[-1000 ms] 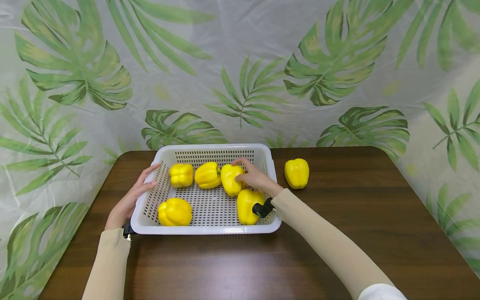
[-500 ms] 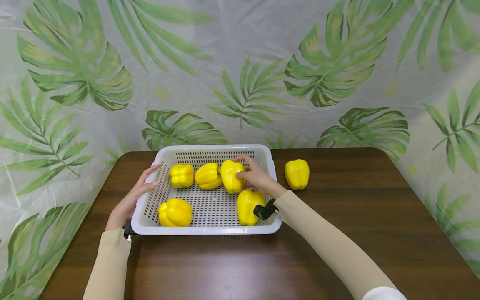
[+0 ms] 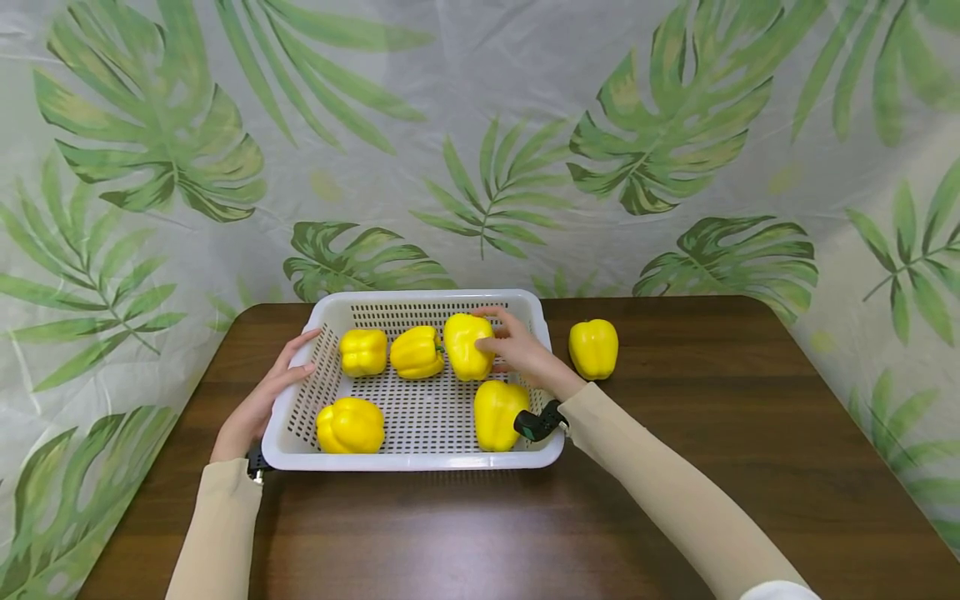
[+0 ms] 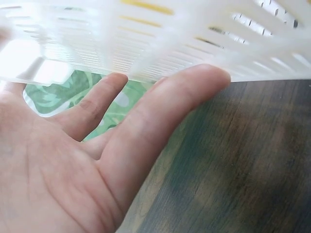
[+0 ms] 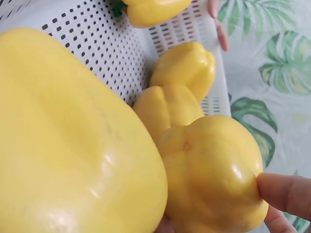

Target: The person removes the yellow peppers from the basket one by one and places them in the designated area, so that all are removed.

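Observation:
A white perforated plastic basket (image 3: 408, 460) stands on the table, with several yellow bell peppers inside. My right hand (image 3: 525, 354) holds one yellow bell pepper (image 3: 465, 348) near the back right of the basket, thumb and fingers on its sides. In the right wrist view that held pepper (image 5: 214, 170) is up close, the thumb (image 5: 286, 191) pressed to its skin. My left hand (image 3: 262, 400) rests against the basket's left side, fingertips and thumb at the rim. The left wrist view shows these fingers (image 4: 146, 126) nearly straight, touching the basket wall (image 4: 170, 39).
Inside the basket, two peppers (image 3: 363, 352) lie along the back left, another (image 3: 350, 425) at front left and one (image 3: 497, 417) at front right, under my right wrist. One more pepper (image 3: 593, 348) stands on the brown wooden table (image 3: 712, 400), right of the basket. Leaf-printed cloth (image 3: 495, 167) hangs behind.
My right hand and the pepper it holds have moved slightly up and back, and the pepper has turned a little. My left hand and the basket have stayed put.

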### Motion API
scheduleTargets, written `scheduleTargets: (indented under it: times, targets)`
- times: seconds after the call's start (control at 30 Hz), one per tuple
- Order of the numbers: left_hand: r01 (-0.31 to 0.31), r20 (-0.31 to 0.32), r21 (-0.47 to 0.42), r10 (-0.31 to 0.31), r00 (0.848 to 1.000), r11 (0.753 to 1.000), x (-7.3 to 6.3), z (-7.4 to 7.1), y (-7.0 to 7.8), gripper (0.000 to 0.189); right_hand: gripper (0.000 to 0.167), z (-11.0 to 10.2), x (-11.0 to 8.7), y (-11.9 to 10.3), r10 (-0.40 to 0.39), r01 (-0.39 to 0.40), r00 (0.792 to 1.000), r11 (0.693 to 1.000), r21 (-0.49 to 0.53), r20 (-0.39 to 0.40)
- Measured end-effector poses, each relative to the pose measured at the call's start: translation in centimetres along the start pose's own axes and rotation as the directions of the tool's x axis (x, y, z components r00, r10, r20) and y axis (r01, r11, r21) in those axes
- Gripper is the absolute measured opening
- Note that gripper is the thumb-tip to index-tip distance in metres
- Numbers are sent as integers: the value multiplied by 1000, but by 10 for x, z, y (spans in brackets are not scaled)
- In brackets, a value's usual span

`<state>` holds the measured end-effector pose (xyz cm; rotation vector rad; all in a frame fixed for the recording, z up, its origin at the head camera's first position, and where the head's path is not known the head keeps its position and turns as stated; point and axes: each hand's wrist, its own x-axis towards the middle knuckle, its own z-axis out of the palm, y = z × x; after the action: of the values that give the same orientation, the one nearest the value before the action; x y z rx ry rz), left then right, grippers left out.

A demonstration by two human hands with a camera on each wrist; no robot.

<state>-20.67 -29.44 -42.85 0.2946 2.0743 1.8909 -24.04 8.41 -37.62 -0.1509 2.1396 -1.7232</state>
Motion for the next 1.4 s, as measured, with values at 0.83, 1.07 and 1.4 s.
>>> scheduleTargets:
  times: [0.83,1.07,1.4]
  targets:
    - [19,-4,3,-19,1000,1000,-1,2,0,56,49,-33,-28,-11,-107,108,994,992,61,-12]
    - [7,-4,14,-7,1000,1000,-2,1,-1,56,50,-44,-37,-13,-141,142,990,988,57,-20]
    - [7,-3,22,-7,1000,1000,-1,2,1,56,53,-61,-47,-12,-155,156,987,987,27,-44]
